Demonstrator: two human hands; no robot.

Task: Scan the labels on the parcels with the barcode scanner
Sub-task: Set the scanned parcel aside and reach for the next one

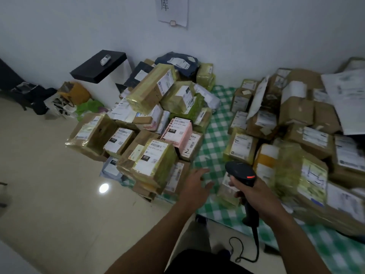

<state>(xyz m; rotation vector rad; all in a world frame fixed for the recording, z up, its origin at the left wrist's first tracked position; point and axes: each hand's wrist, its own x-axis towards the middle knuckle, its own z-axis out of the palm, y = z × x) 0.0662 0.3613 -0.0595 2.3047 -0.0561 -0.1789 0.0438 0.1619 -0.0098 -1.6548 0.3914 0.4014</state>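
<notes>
Brown cardboard parcels with white labels (148, 162) sit in two piles, the left heap (150, 107) and the right heap (296, 119). A green and white checked cloth (214, 133) lies under them and shows between the two. The right hand (256, 197) is curled round the handle of the black barcode scanner (240, 172), which is over the cloth, near the right heap. Its black cable (255, 248) hangs down. The left hand (194, 184) is flat with its fingers spread, just beside the left heap.
</notes>
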